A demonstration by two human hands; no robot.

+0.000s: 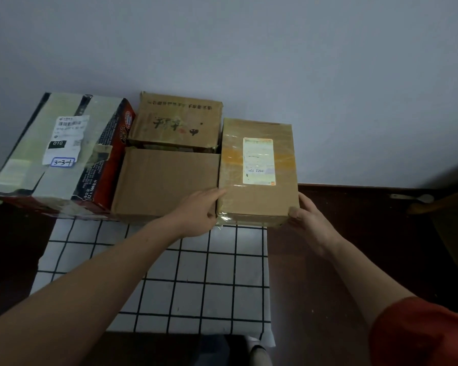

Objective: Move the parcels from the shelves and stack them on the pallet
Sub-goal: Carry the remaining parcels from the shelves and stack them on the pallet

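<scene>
The checked cloth (196,273), which we judge covers the pallet, lies beneath the plain brown box (164,180) and runs from it toward us. The red-and-black carton (64,159), banded in pale tape, touches that box's left side. The labelled parcel (257,202), the one in hand, sits hard against its right side, and we cannot tell whether it rests on the cloth or is a shade lifted. The printed carton (177,122) stands just behind the box. Our left hand (198,212) is wedged at the seam between box and parcel and grips the parcel's near left corner. Our right hand (312,220) clasps the corner farthest from the box, thumb on the edge, the other fingers hidden round the side. The parcel looks stiff and squarely built, but it is wrapped in glossy tape and likely slick, and its weight is unclear. We judge it best held low on opposite sides, palms pressing inward, clear of the paper label (259,161) on top
</scene>
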